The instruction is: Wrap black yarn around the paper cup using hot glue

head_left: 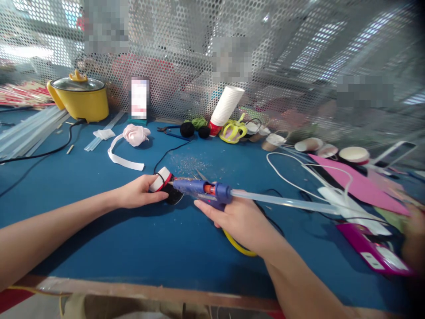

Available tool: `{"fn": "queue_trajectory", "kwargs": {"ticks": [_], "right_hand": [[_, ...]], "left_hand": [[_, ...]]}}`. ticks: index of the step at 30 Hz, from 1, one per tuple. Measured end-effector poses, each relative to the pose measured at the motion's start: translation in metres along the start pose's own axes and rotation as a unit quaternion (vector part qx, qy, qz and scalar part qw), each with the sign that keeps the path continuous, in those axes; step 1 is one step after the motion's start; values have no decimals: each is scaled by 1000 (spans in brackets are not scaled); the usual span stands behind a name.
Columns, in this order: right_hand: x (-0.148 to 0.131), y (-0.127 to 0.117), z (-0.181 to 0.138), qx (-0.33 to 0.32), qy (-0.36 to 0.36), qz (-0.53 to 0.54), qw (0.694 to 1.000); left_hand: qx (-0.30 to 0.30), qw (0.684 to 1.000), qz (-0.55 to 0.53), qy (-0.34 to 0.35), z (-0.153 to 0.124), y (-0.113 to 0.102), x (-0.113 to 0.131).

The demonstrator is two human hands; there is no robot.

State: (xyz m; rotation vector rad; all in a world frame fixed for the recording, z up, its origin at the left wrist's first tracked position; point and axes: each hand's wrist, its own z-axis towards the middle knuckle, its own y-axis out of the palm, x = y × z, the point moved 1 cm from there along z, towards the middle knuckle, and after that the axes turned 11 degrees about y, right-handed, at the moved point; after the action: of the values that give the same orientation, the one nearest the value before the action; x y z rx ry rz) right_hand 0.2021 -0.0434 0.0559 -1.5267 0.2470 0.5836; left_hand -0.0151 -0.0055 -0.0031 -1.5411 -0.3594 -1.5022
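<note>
the right hand (244,219) wraps its fingers round the gun (191,188), a glue stick (285,200) poking from its rear. just off the gun's front end, the left hand (141,191) pinches a white-and-red piece (165,173), a black cord (166,152) crossing it. beyond the gun lean stacked cups (226,108); left of it lies a ribbon (124,163).

Craft workshop, blue worktable (116,252), perforated metal screen (186,40), hot-glue gun (191,187), loose glue sticks (36,130), stacked paper cups (226,106)
</note>
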Motion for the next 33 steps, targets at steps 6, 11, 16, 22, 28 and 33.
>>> {"fn": "queue_trajectory", "kwargs": {"ticks": [6, 11, 16, 22, 28, 33], "right_hand": [[-3, -1, 1, 0, -4, -8, 1000], [-6, -2, 2, -10, -3, -49, 999], [-6, -1, 3, -12, -15, -67, 998], [-3, 1, 2, 9, -29, -45, 999], [-4, 3, 1, 33, -38, -64, 997], [-6, 2, 2, 12, -44, -95, 994]], "left_hand": [[1, 1000, 1, 6, 1, 1, 3], [2, 1000, 13, 8, 1, 2, 3], [0, 1000, 23, 12, 2, 1, 3], [1, 999, 43, 12, 2, 1, 4], [6, 999, 50, 15, 1, 0, 5], [-1, 998, 57, 18, 1, 0, 5]]}}
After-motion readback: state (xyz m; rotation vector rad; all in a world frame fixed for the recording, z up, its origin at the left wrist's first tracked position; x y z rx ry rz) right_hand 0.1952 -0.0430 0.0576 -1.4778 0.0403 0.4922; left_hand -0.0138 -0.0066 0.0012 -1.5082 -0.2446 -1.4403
